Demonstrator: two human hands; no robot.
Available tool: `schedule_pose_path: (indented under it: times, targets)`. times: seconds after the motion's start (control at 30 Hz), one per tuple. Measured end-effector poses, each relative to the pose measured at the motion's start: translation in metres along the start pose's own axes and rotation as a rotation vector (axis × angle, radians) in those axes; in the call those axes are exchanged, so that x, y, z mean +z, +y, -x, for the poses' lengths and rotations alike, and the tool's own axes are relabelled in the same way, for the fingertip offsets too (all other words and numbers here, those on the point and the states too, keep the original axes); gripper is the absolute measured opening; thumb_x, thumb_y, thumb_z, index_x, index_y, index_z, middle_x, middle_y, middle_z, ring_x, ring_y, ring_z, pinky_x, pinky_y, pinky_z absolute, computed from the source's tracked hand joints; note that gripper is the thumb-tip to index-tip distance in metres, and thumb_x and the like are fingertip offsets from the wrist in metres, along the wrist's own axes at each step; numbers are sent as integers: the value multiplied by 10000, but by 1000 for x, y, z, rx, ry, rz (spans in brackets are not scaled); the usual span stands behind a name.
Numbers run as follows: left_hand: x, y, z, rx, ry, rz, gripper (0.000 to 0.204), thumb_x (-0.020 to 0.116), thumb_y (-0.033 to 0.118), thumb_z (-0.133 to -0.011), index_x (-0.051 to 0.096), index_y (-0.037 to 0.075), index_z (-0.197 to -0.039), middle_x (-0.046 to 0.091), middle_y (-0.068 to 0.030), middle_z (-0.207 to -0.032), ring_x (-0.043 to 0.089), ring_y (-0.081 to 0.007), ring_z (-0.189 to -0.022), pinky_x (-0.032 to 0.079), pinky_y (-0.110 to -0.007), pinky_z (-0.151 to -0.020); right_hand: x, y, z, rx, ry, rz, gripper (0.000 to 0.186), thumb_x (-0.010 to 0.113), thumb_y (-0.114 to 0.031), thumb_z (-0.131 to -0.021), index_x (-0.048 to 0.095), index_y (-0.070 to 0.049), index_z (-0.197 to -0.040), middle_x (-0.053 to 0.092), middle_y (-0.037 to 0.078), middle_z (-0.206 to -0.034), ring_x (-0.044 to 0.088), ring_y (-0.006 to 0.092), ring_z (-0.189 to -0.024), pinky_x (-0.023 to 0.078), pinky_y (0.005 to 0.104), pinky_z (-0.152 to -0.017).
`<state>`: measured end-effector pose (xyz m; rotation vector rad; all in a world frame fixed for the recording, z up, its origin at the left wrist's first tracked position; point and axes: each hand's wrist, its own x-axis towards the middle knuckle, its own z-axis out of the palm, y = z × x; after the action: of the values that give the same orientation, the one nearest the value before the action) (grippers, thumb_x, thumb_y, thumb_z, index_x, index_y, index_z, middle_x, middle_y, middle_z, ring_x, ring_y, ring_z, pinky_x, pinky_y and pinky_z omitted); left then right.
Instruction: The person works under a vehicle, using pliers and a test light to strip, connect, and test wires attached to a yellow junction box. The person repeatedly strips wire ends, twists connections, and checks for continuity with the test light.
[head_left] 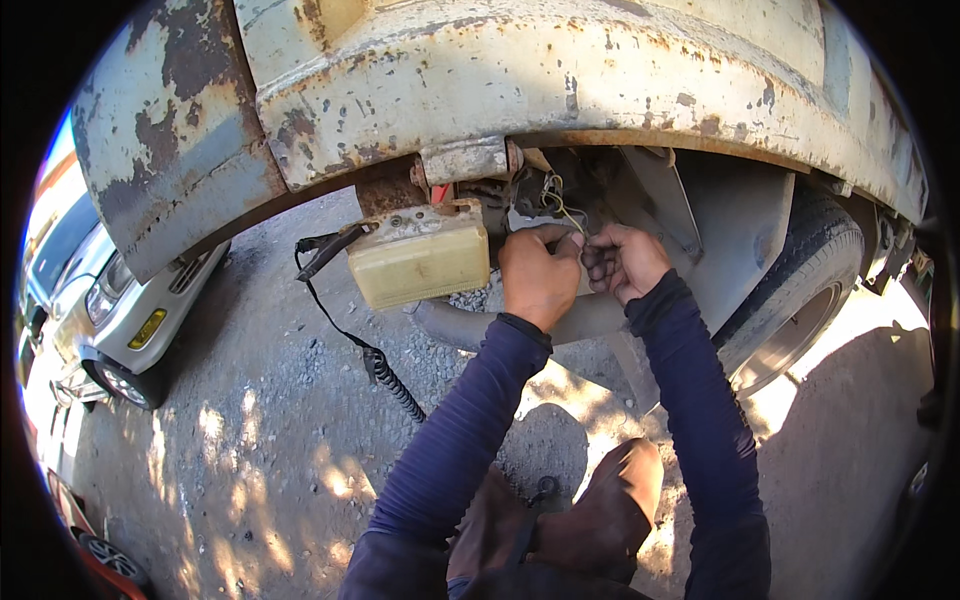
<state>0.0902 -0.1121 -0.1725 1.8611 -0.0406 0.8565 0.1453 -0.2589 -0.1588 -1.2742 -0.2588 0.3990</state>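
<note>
While a vehicle body (450, 95) in rust-flecked cream paint spans the top, a yellowed rectangular lamp (422, 262) hangs below its edge. Right of the lamp, the left hand (540, 275) and right hand (632, 262) nearly meet, each grip pinched closed on thin wires (557, 196), their ends hidden. These wires, pale yellow and kinked, loop loosely under the body.

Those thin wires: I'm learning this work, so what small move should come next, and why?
Perhaps steady the thin wires with the left hand while the right hand adjusts them, since both hands are close together at the wires' lower visible end.
</note>
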Motion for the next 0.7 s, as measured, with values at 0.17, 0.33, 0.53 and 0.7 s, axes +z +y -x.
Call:
schedule_pose_path:
  times: [0.17,0.33,0.53,0.7]
  targets:
    - [-14,0,-5,-25,-89,-49,315,718,217,-915,752,-90,-977,722,-140,-763,622,-168,-708,508,-339,-715,-9,7,17,-751,163,827,217,621,-27,-934,674,-16,-1144,704,166,-1020,713,330,-922,569,397,-778]
    - [-14,0,-7,-55,-141,16,288,711,183,-926,750,-96,-985,688,-73,-756,553,-123,-715,473,-300,-699,-18,11,23,-1498,204,1585,376,656,-47,-797,688,-113,-1165,654,103,-1209,656,311,-1076,541,393,-908]
    - [-13,1,-6,-121,-160,152,248,703,140,-942,757,-97,-992,644,7,-765,502,-81,-690,414,-263,-638,-7,10,21,-1564,215,1416,260,677,-72,-797,679,-53,-1056,660,98,-1082,653,287,-934,547,418,-838]
    - [-9,2,-2,-139,-126,229,195,719,125,-942,767,-54,-1003,583,42,-729,428,-50,-623,333,-228,-572,5,10,10,-522,127,506,115,703,-113,-901,666,-6,-923,611,76,-785,607,198,-689,487,357,-583]
